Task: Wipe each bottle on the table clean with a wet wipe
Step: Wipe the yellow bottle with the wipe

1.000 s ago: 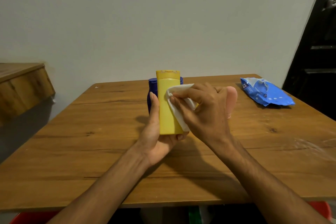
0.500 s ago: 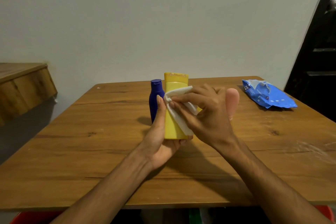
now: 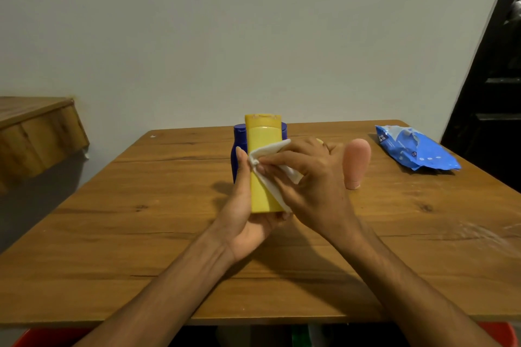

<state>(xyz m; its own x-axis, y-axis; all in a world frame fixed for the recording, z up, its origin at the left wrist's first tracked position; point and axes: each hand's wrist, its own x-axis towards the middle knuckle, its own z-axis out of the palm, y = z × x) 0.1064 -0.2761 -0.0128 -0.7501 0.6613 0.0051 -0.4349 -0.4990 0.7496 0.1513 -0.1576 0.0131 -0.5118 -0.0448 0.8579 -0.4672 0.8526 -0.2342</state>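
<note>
Two bare forearms reached in over the near edge of the wooden table [image 3: 141, 234], its grained brown top smooth and matte. The left hand [image 3: 245, 225] cupped the foot of the yellow bottle [image 3: 262, 146] from below, thumb straight up its left side and fingers curled round the back. The bottle was held just above the tabletop at mid-table, a flat-sided opaque plastic one with its long axis upright and its darker yellow end on top; what it held could not be seen. The right hand [image 3: 318, 186] had its fingers bent over a folded white wet wipe [image 3: 272, 149], pinching it against the bottle's front face. Just behind stood a dark blue bottle [image 3: 238, 146], upright, cap up. To the right, near the right hand, stood a rounded pink bottle [image 3: 356, 162]. Farther right, by the far corner, lay a crinkled blue wipes pack [image 3: 417, 151], its contents hidden.
</note>
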